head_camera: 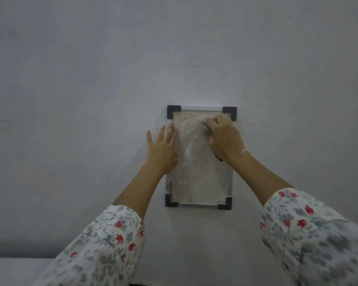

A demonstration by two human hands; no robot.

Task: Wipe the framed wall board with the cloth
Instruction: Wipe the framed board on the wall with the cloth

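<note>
The cloth (207, 129) shows only as grey scraps — most hidden under the right hand (223, 139).

The board (198, 172) hangs at the centre of the picture on a plain wall (91, 69), which spreads bare above it and to both sides. The left hand (161, 149) lies flat over the board's left edge, blocking that side. The right hand (223, 139) grips a cloth (207, 130) over the upper right part. The middle and lower surface lies uncovered between the two forearms. Raised black corner pieces (173, 111) edge the frame.
</note>
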